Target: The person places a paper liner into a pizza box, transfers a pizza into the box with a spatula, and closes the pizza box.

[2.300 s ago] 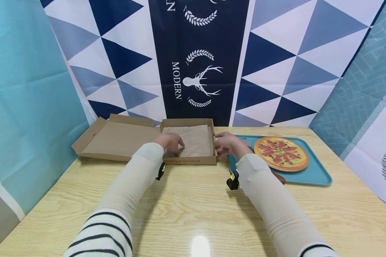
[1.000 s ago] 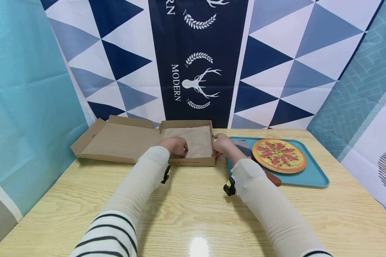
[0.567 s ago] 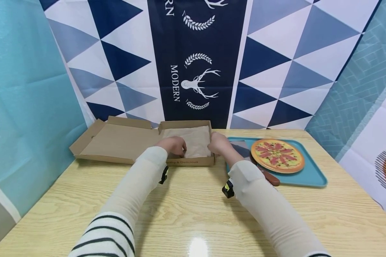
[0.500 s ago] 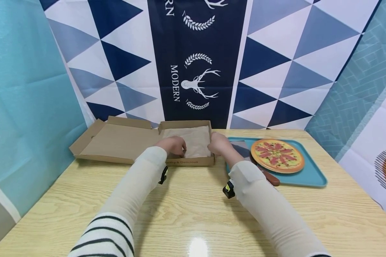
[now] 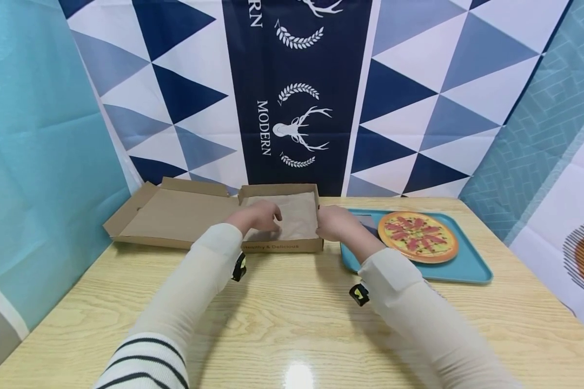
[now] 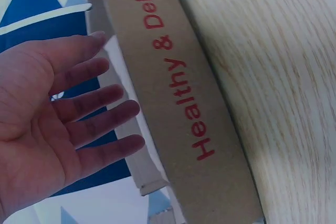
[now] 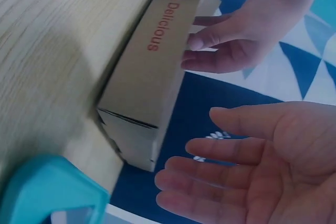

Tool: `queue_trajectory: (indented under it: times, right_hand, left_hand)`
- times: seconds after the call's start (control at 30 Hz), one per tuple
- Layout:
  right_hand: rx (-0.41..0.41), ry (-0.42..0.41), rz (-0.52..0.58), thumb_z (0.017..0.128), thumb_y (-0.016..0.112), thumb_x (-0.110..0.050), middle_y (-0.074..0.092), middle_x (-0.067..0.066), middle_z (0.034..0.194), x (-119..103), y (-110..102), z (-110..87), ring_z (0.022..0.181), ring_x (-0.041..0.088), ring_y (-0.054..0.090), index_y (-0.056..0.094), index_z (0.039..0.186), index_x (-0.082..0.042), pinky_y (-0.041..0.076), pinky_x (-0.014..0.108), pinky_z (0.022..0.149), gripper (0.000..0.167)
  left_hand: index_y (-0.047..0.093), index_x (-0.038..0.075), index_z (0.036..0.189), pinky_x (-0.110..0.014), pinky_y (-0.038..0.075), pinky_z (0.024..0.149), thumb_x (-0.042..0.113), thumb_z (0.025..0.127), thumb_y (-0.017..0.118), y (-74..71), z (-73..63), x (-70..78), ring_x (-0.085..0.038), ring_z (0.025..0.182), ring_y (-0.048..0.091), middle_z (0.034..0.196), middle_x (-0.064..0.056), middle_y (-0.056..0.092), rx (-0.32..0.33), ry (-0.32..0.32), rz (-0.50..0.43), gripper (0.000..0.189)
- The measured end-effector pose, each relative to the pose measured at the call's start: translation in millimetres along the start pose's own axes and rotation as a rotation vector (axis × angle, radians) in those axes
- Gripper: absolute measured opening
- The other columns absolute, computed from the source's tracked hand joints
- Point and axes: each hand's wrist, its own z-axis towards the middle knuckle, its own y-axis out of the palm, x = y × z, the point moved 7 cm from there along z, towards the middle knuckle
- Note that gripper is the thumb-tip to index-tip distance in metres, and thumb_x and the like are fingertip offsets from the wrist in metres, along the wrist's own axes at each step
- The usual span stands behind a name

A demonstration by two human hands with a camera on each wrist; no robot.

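An open cardboard box (image 5: 282, 246) with red lettering "Healthy & Delicious" stands at the back of the table, lined with brown paper (image 5: 299, 210). My left hand (image 5: 260, 216) hovers over the liner's left part. In the left wrist view, its fingers (image 6: 105, 124) are extended and spread behind the front wall, holding nothing. My right hand (image 5: 338, 222) is just off the box's right end; the right wrist view shows its palm and loosely straight fingers (image 7: 199, 182) with nothing in them. The box's lid (image 5: 185, 213) lies folded out to the left.
A blue tray (image 5: 472, 270) sits to the right, bearing a pizza (image 5: 418, 237) topped with red strips. A flat grey blade (image 5: 368, 222) shows on the tray beside the pizza, partly behind my right arm. A patterned cloth (image 5: 297, 81) hangs behind the table.
My left hand has shifted a little left and its fingers have loosened over the paper. My right hand has come off the box's right wall, and its forearm now covers the brown handle.
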Motion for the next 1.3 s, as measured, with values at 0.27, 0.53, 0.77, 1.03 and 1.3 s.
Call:
queue_trajectory:
  times: [0.27, 0.53, 0.77, 1.03, 1.3]
  right_hand:
    - [-0.034, -0.005, -0.074, 0.094, 0.064, -0.019, 0.061, 0.005, 0.080, 0.0, -12.0, -30.9, 0.071, 0.021, 0.056, 0.063, 0.085, -0.006, 0.050, 0.037, 0.067, 0.016]
    - [-0.024, -0.068, -0.131, 0.093, 0.066, -0.020, 0.058, 0.003, 0.072, 8.2, -24.9, -56.0, 0.066, 0.019, 0.054, 0.063, 0.082, -0.006, 0.050, 0.037, 0.066, 0.018]
    - [-0.007, -0.080, -0.156, 0.093, 0.065, -0.023, 0.046, 0.001, 0.064, 23.6, -30.9, -68.4, 0.060, 0.019, 0.046, 0.058, 0.070, -0.011, 0.039, 0.031, 0.057, 0.028]
    - [0.076, -0.063, -0.078, 0.091, 0.068, -0.021, 0.037, -0.003, 0.057, 45.8, -34.4, -83.8, 0.053, 0.016, 0.040, 0.054, 0.065, -0.013, 0.031, 0.028, 0.051, 0.031]
    - [0.046, -0.031, -0.040, 0.093, 0.066, -0.022, 0.059, 0.000, 0.071, 70.8, -29.5, -95.2, 0.061, 0.016, 0.053, 0.067, 0.085, -0.008, 0.044, 0.032, 0.057, 0.017]
  left_hand:
    - [0.064, 0.001, 0.124, -0.039, 0.046, 0.098, 0.022, 0.094, 0.064, -8.1, -8.2, 6.7, -0.027, 0.115, 0.056, 0.123, -0.012, 0.063, 0.056, 0.083, -0.001, 0.037]
    - [0.067, 0.000, 0.118, -0.040, 0.046, 0.098, 0.017, 0.093, 0.065, -16.5, -23.3, 14.6, -0.027, 0.113, 0.058, 0.118, -0.013, 0.065, 0.158, 0.134, -0.042, 0.030]
    - [0.069, 0.000, 0.112, -0.037, 0.050, 0.091, 0.014, 0.093, 0.065, -19.0, -36.6, 19.5, -0.025, 0.103, 0.062, 0.108, -0.010, 0.069, 0.229, 0.175, -0.056, 0.025]
    - [0.073, 0.000, 0.100, -0.031, 0.053, 0.081, 0.010, 0.089, 0.067, -15.8, -52.0, 30.1, -0.019, 0.088, 0.064, 0.093, -0.006, 0.071, 0.321, 0.264, -0.130, 0.015]
    - [0.071, -0.001, 0.099, -0.031, 0.053, 0.082, 0.010, 0.089, 0.068, -3.4, -64.0, 33.7, -0.017, 0.087, 0.064, 0.090, -0.003, 0.069, 0.311, 0.253, -0.341, 0.015]
